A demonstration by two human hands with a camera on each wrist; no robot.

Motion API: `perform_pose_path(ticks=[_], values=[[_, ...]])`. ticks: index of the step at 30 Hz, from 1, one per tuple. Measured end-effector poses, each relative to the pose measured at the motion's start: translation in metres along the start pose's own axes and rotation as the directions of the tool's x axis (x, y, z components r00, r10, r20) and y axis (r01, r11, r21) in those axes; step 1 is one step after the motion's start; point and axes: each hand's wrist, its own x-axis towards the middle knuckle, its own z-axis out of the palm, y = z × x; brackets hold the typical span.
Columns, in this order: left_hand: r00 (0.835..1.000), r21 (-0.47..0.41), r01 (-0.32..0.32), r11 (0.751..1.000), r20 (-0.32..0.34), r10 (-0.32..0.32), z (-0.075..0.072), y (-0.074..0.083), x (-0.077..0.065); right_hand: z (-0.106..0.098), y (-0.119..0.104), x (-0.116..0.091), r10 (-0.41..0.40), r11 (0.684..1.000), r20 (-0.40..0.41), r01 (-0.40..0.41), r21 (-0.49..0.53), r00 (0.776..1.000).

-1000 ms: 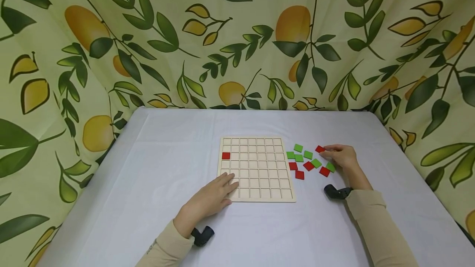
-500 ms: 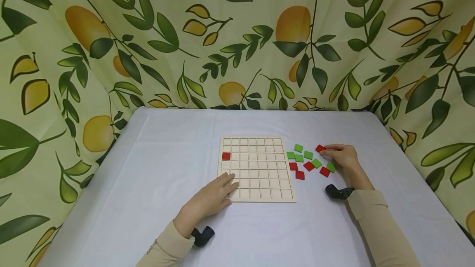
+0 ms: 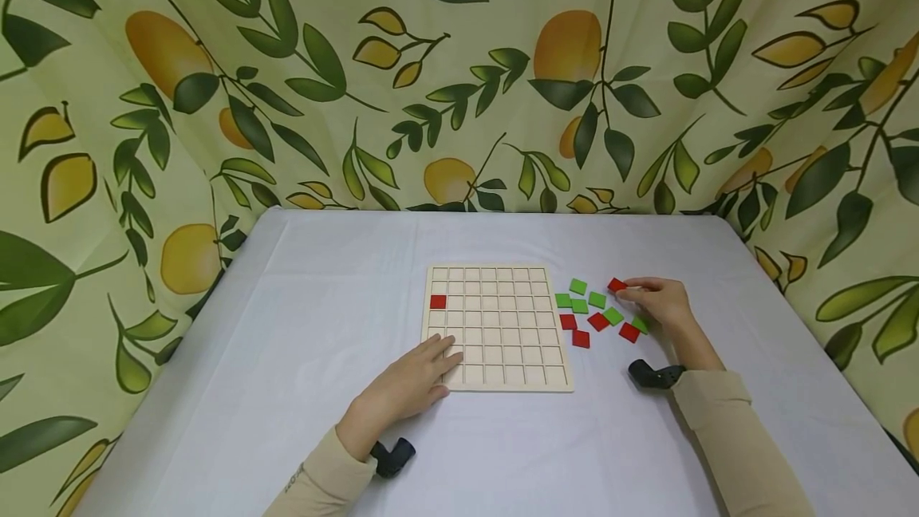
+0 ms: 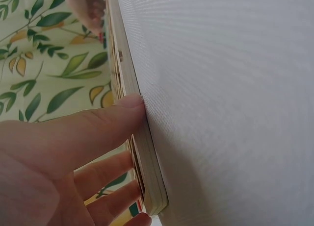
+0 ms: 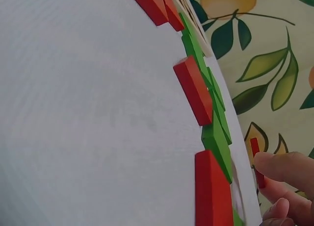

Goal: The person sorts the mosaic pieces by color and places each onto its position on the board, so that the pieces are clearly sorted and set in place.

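A pale wooden grid board (image 3: 502,325) lies on the white-covered table with one red square tile (image 3: 438,302) in a cell at its left side. My left hand (image 3: 405,381) rests on the board's near left corner, fingers spread over the cells. In the left wrist view its thumb (image 4: 113,120) presses the board's front edge (image 4: 147,157). My right hand (image 3: 660,305) pinches another red tile (image 3: 616,285) between thumb and finger, beyond the loose tiles. From the right wrist, that tile (image 5: 254,146) shows edge-on, partly hidden behind the thumb.
Several loose tiles lie right of the board, among them a green tile (image 3: 577,286), a red tile (image 3: 581,339) and a green tile (image 3: 640,325) beside the right hand. Each wrist wears a black device (image 3: 655,374). A leaf-patterned curtain (image 3: 474,102) hangs behind the table.
The red tile in my right hand has shifted slightly left and away from me. My left hand and the board have stayed in place.
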Motion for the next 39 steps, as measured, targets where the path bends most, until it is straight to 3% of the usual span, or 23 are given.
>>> perform_pose_path(ticks=[27, 39], values=[[1.000, -0.015, 0.013, 1.000, 0.002, -0.013, 0.000, 0.001, 0.000, 0.011, -0.018, -0.023, -0.162, 0.983, 0.041, 0.165, -0.077, 0.986], [1.000, -0.020, 0.015, 1.000, 0.005, -0.015, 0.000, 0.001, 0.000, 0.020, -0.032, -0.032, -0.152, 0.986, 0.034, 0.154, -0.071, 0.988]])
